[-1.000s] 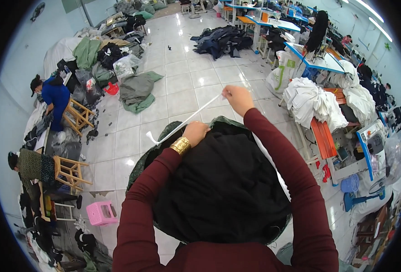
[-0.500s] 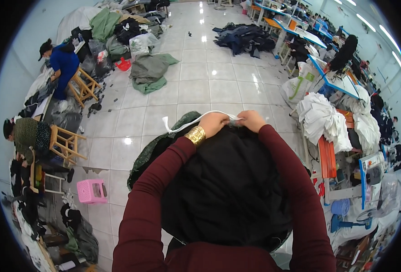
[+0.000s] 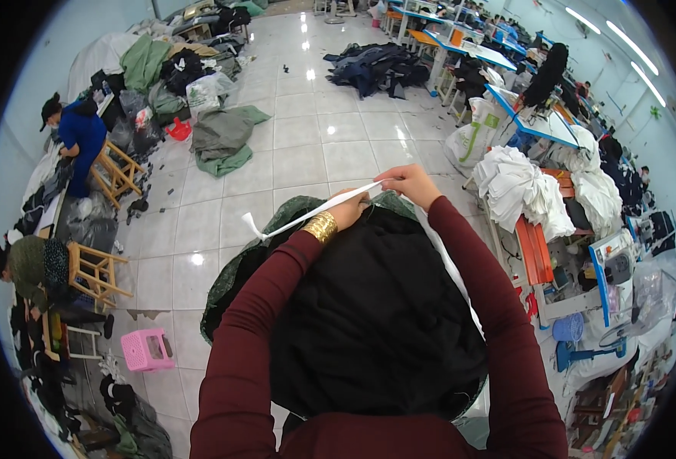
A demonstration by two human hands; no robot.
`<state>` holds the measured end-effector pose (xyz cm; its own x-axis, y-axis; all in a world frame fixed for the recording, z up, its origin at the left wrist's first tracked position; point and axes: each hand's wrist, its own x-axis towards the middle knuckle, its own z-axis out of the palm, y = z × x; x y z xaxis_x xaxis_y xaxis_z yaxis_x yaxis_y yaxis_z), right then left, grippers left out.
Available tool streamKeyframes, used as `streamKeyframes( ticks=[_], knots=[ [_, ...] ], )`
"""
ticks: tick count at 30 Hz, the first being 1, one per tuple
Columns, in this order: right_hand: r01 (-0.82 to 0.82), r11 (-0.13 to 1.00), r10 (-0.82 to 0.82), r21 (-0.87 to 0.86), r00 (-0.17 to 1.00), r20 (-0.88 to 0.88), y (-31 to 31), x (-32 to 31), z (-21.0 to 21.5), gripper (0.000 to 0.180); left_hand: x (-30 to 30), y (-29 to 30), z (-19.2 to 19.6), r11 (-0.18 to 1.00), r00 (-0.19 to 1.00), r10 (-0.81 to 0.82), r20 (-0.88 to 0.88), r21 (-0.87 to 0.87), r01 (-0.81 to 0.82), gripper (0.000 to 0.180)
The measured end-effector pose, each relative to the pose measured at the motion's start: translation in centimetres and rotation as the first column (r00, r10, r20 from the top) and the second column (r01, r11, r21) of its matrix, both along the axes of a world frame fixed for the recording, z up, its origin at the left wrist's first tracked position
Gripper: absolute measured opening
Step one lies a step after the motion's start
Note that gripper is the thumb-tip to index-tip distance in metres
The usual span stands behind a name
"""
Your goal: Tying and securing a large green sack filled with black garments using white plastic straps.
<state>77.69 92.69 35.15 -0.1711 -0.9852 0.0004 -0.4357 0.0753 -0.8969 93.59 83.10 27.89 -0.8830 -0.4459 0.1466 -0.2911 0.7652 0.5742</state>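
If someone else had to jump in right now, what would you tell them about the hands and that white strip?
Right hand: pinching the white strip at its upper end, raised above the garment.
Left hand: on the strip near the top edge of the black garment; its grip is partly hidden.
The strip runs taut between the hands; its loose tail hangs out to the left.
The garment lies bunched in front of the person, green lining showing at the left.

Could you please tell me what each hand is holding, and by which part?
The right hand pinches the long white fabric strip at one end; the left hand grips it further along, above the black garment.
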Motion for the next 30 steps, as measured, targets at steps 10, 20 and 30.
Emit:
streamKeyframes(
  ticks=[10,20,30],
  knots=[
    [0.207,0.961,-0.239,-0.185,0.956,-0.170,-2.3,3.5,-4.8,0.010,0.4,-1.8,-2.0,0.994,0.975,-0.097,0.200,-0.032,0.106,0.026],
    [0.263,0.948,-0.295,-0.177,0.937,-0.187,-3.0,3.8,-6.1,0.011,0.2,-2.7,-0.9,0.965,0.898,-0.260,0.354,0.070,0.251,0.028],
    [0.291,0.950,-0.312,-0.116,0.852,-0.421,-3.1,3.0,-8.3,0.015,1.8,-1.2,0.1,0.999,0.998,-0.010,-0.056,-0.038,0.008,0.017]
  ],
)
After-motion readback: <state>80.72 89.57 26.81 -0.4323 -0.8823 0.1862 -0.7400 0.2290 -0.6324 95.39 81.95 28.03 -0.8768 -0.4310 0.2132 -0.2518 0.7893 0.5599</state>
